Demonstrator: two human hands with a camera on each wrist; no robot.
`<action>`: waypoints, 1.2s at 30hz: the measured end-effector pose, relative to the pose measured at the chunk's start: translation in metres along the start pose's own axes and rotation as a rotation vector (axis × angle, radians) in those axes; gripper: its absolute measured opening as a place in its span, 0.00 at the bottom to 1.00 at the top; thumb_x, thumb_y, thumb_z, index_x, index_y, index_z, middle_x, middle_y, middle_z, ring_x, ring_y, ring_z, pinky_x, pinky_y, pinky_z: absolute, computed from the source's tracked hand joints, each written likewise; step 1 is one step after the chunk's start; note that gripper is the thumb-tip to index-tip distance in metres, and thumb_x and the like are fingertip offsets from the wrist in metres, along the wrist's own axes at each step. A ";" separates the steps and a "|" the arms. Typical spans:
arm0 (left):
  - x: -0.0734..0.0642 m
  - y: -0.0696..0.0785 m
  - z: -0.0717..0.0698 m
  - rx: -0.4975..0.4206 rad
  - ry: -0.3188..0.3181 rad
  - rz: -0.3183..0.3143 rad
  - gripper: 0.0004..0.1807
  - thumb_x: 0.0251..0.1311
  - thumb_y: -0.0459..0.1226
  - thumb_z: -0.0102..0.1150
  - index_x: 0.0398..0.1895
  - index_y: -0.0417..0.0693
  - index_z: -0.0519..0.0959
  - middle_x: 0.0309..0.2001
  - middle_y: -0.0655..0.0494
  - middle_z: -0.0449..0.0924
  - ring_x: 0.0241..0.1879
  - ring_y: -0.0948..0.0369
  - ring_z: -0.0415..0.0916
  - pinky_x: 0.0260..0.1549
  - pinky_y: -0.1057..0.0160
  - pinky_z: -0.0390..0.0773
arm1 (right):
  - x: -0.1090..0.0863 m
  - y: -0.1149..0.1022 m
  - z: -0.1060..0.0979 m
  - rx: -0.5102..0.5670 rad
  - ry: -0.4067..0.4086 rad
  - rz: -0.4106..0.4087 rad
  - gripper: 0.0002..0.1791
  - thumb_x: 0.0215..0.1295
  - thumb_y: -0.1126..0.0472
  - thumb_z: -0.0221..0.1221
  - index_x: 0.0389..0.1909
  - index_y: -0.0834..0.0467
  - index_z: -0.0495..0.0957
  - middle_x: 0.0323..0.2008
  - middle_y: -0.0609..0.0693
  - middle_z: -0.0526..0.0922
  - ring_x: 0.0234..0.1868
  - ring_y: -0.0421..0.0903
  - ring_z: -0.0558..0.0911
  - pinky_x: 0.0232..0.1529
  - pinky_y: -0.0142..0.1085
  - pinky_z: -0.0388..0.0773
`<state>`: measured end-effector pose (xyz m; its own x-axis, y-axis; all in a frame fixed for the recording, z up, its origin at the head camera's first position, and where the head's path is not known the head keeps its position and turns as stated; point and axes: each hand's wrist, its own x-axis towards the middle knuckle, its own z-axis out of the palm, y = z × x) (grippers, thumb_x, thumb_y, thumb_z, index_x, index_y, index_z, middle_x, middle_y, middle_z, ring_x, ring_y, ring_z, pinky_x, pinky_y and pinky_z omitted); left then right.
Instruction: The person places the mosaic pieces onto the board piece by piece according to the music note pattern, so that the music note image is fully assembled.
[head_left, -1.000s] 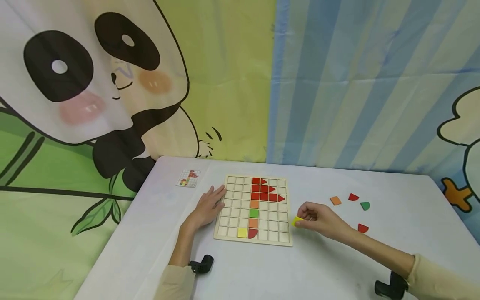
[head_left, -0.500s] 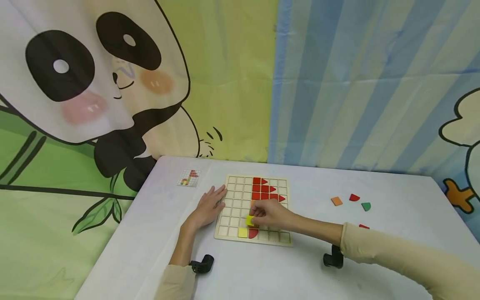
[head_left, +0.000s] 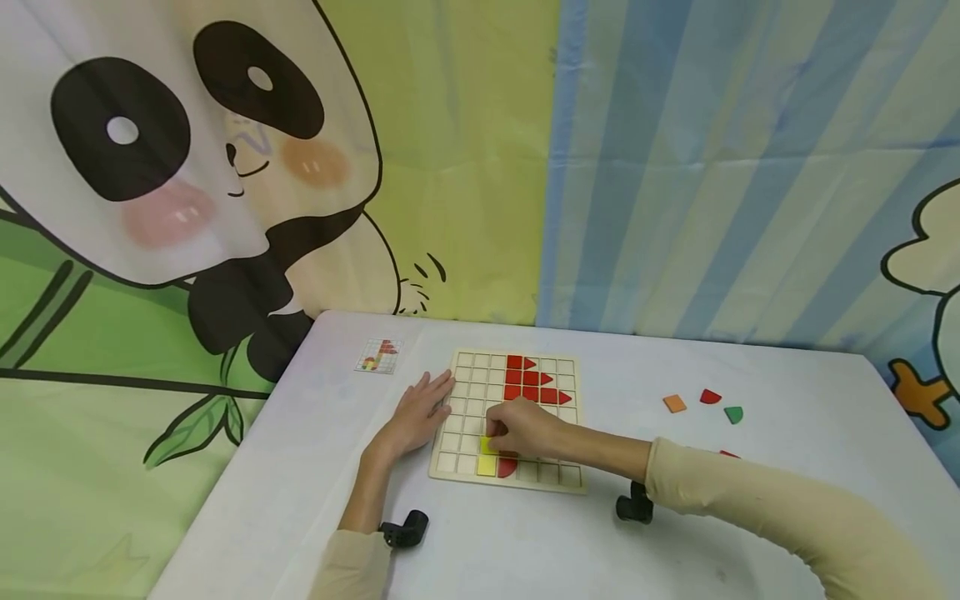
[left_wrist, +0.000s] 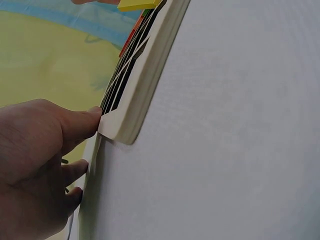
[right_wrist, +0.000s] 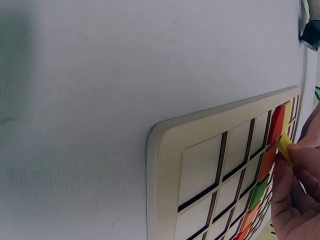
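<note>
A wooden grid board lies on the white table. My right hand pinches a yellow square tile between thumb and finger over the lower part of the board. In the right wrist view the held yellow tile is tilted. Just below it in the head view, another yellow square sits in the bottom row, beside a red rounded tile. Red squares and red pointed tiles fill cells higher up. My left hand rests at the board's left edge, its thumb touching the frame.
A small pattern card lies left of the board. To the right are loose pieces: an orange square, a red rounded piece, a green one, and another red piece partly hidden by the right sleeve.
My right hand has carried the yellow square from right of the board leftward over it, to a cell above the lower yellow tile. The left hand has stayed in place.
</note>
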<state>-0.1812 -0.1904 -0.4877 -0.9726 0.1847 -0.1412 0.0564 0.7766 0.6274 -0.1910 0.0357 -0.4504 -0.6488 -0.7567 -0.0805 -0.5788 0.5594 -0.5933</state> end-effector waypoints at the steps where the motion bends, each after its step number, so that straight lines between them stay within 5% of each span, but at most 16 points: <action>1: 0.000 0.000 0.000 0.001 -0.002 0.000 0.29 0.72 0.42 0.47 0.74 0.52 0.59 0.78 0.60 0.50 0.79 0.50 0.36 0.77 0.44 0.35 | 0.001 0.000 0.000 -0.006 0.004 -0.001 0.05 0.59 0.63 0.66 0.26 0.54 0.80 0.25 0.43 0.83 0.25 0.33 0.74 0.28 0.24 0.74; 11: 0.000 0.001 0.000 0.001 -0.001 0.000 0.29 0.72 0.41 0.48 0.74 0.51 0.59 0.78 0.59 0.50 0.79 0.50 0.36 0.77 0.44 0.35 | 0.004 -0.003 0.001 -0.086 0.010 0.017 0.06 0.59 0.61 0.66 0.25 0.55 0.80 0.26 0.43 0.78 0.24 0.35 0.71 0.26 0.25 0.71; 25: 0.001 0.001 0.000 0.006 0.001 0.009 0.29 0.72 0.41 0.47 0.74 0.51 0.59 0.77 0.58 0.51 0.79 0.49 0.37 0.76 0.43 0.36 | 0.006 -0.013 0.008 -0.392 0.014 -0.035 0.04 0.58 0.62 0.67 0.27 0.56 0.82 0.27 0.45 0.76 0.29 0.38 0.72 0.28 0.23 0.73; 31: 0.002 0.000 0.002 0.010 -0.009 -0.003 0.29 0.72 0.41 0.47 0.74 0.52 0.58 0.78 0.59 0.50 0.79 0.50 0.36 0.77 0.44 0.36 | -0.002 -0.012 0.007 -0.398 0.048 -0.079 0.05 0.60 0.61 0.66 0.27 0.55 0.81 0.26 0.44 0.76 0.27 0.37 0.70 0.26 0.22 0.71; 36: 0.002 0.000 0.002 -0.001 0.009 -0.003 0.29 0.71 0.41 0.48 0.74 0.52 0.60 0.77 0.59 0.51 0.79 0.50 0.37 0.77 0.45 0.36 | -0.027 -0.005 -0.007 -0.362 0.105 -0.112 0.07 0.60 0.58 0.66 0.25 0.52 0.79 0.25 0.42 0.75 0.26 0.35 0.69 0.25 0.22 0.69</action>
<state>-0.1828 -0.1883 -0.4896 -0.9748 0.1772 -0.1358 0.0538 0.7767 0.6276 -0.1737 0.0559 -0.4399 -0.6079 -0.7915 0.0627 -0.7736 0.5726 -0.2715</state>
